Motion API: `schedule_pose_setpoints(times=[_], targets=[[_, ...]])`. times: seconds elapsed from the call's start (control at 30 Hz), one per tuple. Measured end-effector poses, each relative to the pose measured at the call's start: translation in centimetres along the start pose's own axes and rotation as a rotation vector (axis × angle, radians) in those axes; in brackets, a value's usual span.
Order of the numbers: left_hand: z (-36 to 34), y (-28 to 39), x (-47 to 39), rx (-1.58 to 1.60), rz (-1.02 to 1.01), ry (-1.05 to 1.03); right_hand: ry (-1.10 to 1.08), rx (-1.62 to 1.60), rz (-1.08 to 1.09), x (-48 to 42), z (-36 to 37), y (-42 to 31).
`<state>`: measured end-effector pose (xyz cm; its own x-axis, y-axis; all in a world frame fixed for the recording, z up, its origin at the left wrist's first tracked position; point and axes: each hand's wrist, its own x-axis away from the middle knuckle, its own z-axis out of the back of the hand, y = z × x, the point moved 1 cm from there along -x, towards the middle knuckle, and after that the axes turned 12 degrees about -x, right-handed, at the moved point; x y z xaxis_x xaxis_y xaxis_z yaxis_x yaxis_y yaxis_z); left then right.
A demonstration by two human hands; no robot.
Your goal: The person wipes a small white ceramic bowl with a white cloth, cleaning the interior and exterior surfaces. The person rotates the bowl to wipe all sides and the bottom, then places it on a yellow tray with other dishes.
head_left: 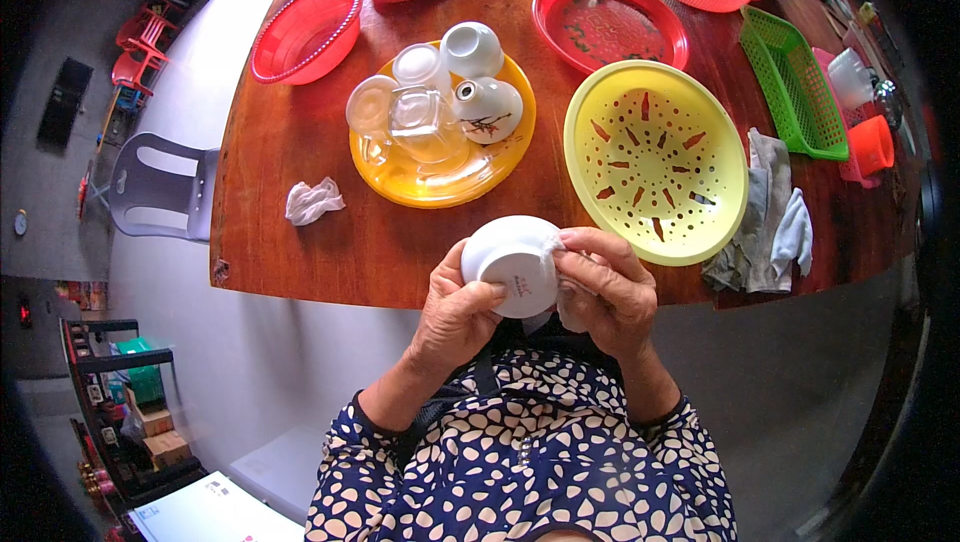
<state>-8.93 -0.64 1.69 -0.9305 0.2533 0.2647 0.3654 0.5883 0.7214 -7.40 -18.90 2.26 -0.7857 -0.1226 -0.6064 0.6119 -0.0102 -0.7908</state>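
Note:
A white ceramic bowl [517, 238] is held bottom up near the table's front edge, its foot ring and a small printed mark facing me. My left hand [461, 302] grips it from the left, thumb on the base. Pinched in my right hand [611, 287] is a crumpled white tissue [576, 306], pressed against the bowl's right side. Just beyond, a yellow colander [652, 144] rests on the table, overlapping a red tray. To its left, an orange-yellow plate [420, 193] carries clear plastic cups [421, 122], an upturned white bowl [472, 49] and a white ceramic bottle [491, 111] with a branch pattern.
Another crumpled tissue [313, 201] lies on the wooden table [277, 264]. Red basins [307, 32], a red tray [611, 24] and a green basket [795, 84] stand farther back. Grey cloths [761, 219] lie by the colander. A grey plastic chair [161, 186] stands left.

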Motion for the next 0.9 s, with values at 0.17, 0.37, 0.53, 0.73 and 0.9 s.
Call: schedule_pose_setpoints(times=[0.17, 0.37, 0.53, 0.73, 0.9], targets=[[-0.1, -0.2, 0.2, -0.193, 0.005, 0.023, -0.175, 0.062, 0.038, -2.2, 0.4, -0.1], [-0.3, -0.4, 0.0, -0.162, -0.055, 0.042, -0.175, 0.195, 0.096, -3.1, -0.4, -0.5], [-0.5, 0.0, -0.3, -0.051, -0.028, 0.028, -0.016, 0.115, 0.01, -1.6, -0.6, -0.2], [-0.5, -0.4, -0.5, 0.065, -0.015, 0.032, 0.04, 0.156, 0.047, 0.3, -0.6, -0.2], [-0.8, -0.1, -0.8, 0.169, 0.034, 0.029, 0.058, 0.194, 0.166, 1.7, -1.1, -0.1]])
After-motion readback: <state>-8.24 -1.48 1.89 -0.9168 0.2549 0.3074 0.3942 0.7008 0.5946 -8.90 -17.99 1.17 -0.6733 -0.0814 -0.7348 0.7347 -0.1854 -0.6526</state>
